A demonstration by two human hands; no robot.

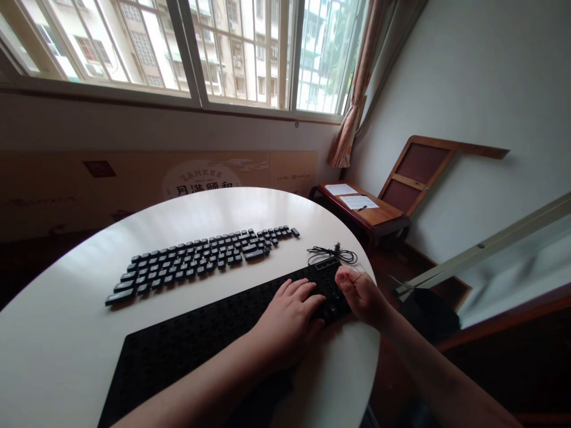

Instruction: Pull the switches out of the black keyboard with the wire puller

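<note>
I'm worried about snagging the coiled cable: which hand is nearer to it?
Right. The right hand is just on the near side of the coiled cable; the left hand is farther off, left and nearer the wearer.

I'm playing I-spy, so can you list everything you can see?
Smooth round table: one, white, centre
Flat plastic keyboard base: one, black, on table
Small plastic keycaps: many, black, behind base
Thin coiled cable: one, black, behind base
Barred window: one, whitish, top
Apartment buildings: several, pale, outside
Printed cardboard: count unclear, tan, below window
Gathered fabric curtain: one, pinkish-brown, window's right
Low wooden bench: one, brown, beyond table
Paper sheets: two, white, on bench
Slim pen: one, black, on nearer sheet
Wood-framed panel: one, brown and maroon, bench's right
Flat walls: two, pale, right and behind
Unclear object: one, dark, lower right
Left hand: one, bare, on base
Right hand: one, bare, base's right end
</note>
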